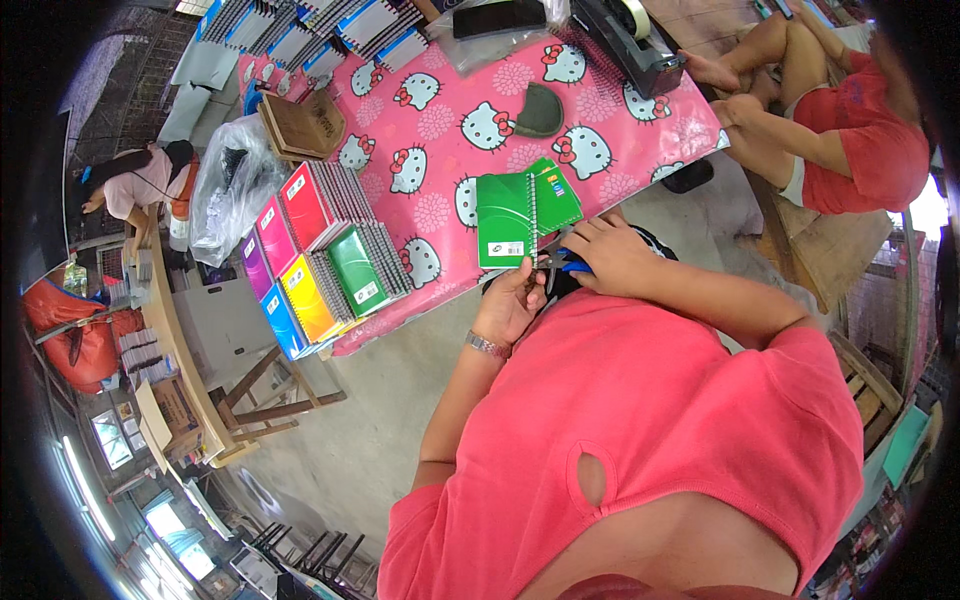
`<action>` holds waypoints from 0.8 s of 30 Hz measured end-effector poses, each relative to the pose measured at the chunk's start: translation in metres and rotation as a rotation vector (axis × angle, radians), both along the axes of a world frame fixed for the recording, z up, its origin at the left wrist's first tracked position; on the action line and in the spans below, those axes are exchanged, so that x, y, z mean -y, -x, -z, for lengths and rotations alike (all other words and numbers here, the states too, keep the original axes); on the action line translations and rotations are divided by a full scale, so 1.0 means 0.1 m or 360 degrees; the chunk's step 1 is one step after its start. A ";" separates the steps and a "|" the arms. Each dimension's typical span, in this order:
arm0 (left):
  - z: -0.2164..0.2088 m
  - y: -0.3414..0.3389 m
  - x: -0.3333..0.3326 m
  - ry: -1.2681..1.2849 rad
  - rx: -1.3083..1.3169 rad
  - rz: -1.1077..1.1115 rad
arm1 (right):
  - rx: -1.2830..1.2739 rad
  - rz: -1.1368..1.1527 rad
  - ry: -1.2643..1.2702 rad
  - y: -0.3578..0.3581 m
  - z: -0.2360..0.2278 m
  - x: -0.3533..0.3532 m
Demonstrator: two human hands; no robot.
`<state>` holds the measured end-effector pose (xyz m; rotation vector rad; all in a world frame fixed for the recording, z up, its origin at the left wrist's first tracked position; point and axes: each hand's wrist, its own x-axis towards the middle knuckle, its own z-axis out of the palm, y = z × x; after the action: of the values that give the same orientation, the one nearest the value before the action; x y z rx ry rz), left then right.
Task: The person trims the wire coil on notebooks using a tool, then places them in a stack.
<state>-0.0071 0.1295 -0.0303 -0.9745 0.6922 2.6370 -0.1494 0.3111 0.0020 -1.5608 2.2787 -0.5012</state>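
A green spiral notebook (505, 215) lies at the near edge of the table, its wire coil running along its right side. A second green notebook (558, 197) sits partly under it, tilted to the right. My left hand (510, 302) pinches the lower end of the coil at the notebook's bottom corner. Closed around blue-handled pliers (575, 267), my right hand (608, 250) brings their metal jaws to that same corner. Fingers hide part of the tool, and I cannot make out whether the jaws touch the wire.
Stacks of coloured spiral notebooks (310, 285) stand at the table's left edge. Beyond them are an open cardboard box (305, 125), a dark green pouch-like piece (540, 110), a tape dispenser (640, 60) and a phone (498, 18). Another person (850, 130) sits at the right.
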 end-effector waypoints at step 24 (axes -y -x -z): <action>-0.53 -0.61 0.67 0.0739 -0.0179 -0.0542 | -0.0203 0.0548 0.0018 1.19 0.02 0.19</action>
<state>0.0536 0.0622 0.0228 -1.1532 1.3141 2.9040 -0.2686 0.2924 0.0001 -1.2386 2.6637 -0.5126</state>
